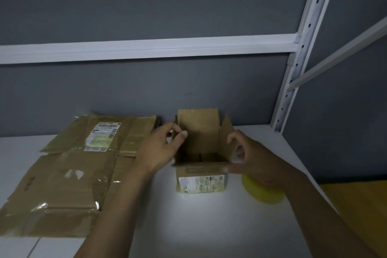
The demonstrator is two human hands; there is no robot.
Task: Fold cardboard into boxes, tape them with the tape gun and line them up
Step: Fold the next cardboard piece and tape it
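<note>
Head camera: a person is working an open-topped cardboard box point(202, 182) at the middle of a white desk point(199, 226), both bare hands on it. The box is standing upright, its printed label facing the camera, its top flaps sticking up.

The left hand point(161, 148) is reaching in from 7 o'clock; its fingers point(181, 135) are curling round the top of the flap at the box's 9 o'clock side and pinching it against the thumb. The right hand point(254, 161) is coming in from 4 o'clock; its fingers point(231, 138) are hooking over the flap at the 3 o'clock side, while the thumb is lying along the near top edge. Both hands are therefore grasping the box rather than hanging released.

At the box's 9 o'clock, two lots of flattened cardboard are lying flat on the desk: the far sheet point(134, 132), carrying a shipping label point(103, 136), is sitting at about 10 o'clock against the grey wall point(146, 6), and the near sheet point(62, 186), patched with shiny clear tape, is spreading out at about 8 o'clock. A round yellow object point(265, 195) is resting on the desk at the box's 4 o'clock, partly hidden under the right wrist; what it is cannot be told. A white shelf upright point(301, 52) is rising at 2 o'clock, and a white rail point(146, 50) is crossing the wall at 12 o'clock.
</note>
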